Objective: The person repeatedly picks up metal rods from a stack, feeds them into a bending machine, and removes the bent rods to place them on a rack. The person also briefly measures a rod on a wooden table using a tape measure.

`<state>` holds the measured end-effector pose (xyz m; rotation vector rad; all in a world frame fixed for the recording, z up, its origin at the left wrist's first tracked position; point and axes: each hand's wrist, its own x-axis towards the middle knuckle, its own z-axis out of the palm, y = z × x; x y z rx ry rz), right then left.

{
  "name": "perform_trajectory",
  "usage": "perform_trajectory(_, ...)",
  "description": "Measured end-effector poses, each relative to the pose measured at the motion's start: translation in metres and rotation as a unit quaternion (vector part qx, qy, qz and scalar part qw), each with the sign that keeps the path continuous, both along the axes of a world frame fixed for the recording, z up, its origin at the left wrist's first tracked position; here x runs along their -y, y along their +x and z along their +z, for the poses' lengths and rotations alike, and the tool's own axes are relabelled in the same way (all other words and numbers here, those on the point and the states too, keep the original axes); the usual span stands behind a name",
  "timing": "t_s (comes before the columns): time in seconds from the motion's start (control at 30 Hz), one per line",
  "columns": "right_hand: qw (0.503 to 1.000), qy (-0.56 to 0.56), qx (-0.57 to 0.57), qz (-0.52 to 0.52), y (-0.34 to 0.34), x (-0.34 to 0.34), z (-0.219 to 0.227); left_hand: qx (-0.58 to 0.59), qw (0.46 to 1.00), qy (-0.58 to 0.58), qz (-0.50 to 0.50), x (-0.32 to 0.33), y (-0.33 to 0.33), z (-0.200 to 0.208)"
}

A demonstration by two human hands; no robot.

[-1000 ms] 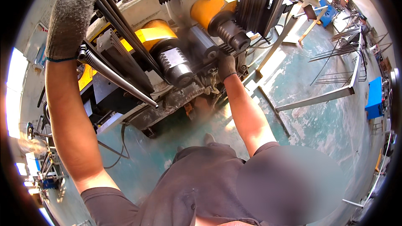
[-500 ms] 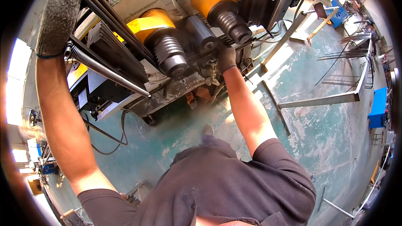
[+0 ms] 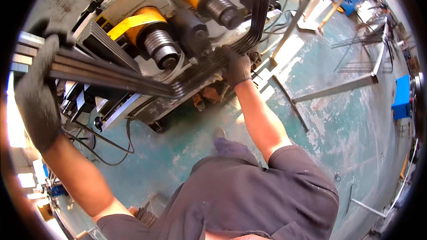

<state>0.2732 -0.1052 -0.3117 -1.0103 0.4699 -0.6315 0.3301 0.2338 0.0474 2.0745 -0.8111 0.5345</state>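
Observation:
A bundle of several dark metal bars (image 3: 142, 83), bent into a wide U, runs across the front of a bending machine with yellow collars (image 3: 140, 17). My left hand (image 3: 41, 93), in a dark grey knitted glove, is closed round the bars' left arm and blurred by motion. Near the right-hand bend, my gloved right hand (image 3: 238, 69) grips the bundle's middle stretch, its fingertips hidden behind the bars. Two ribbed steel rollers (image 3: 161, 49) stick out from the collars behind the bundle, with a dark cylinder (image 3: 190, 31) between them.
The machine's lower bed (image 3: 153, 114) juts out below the bars. A black cable (image 3: 129, 138) loops down to the worn green floor (image 3: 178, 138). To the right stand a metal frame rack (image 3: 338, 89) with thin rods and a blue box (image 3: 401, 97).
Both hands have brought the bar bundle off the rollers toward me. My left hand has swung down and outward with its end; my right hand has moved slightly down with the bundle.

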Motion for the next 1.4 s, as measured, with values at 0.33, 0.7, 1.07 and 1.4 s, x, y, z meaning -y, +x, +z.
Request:
perform_trajectory(0.33, 0.973, -0.013, -0.15, -0.173, -0.292, 0.093, -0.018, -0.287, 0.887, -0.355, -0.073, -0.011, -0.157, -0.147)
perform_trajectory(0.7, 0.828, -0.298, -0.238, -0.41, -0.489, 0.382, 0.104, -0.773, 0.414, -0.448, -0.172, 0.221, -0.318, -0.392)
perform_trajectory(1.07, 0.585, -0.461, -0.549, -0.379, -0.509, 0.646, 0.069, -0.754, 0.573, -0.287, -0.145, 0.395, -0.356, -0.409)
perform_trajectory(1.4, 0.403, -0.512, -0.706, -0.278, -0.457, 0.752, 0.14, -0.763, 0.561, -0.318, 0.051, 0.349, -0.389, -0.44)
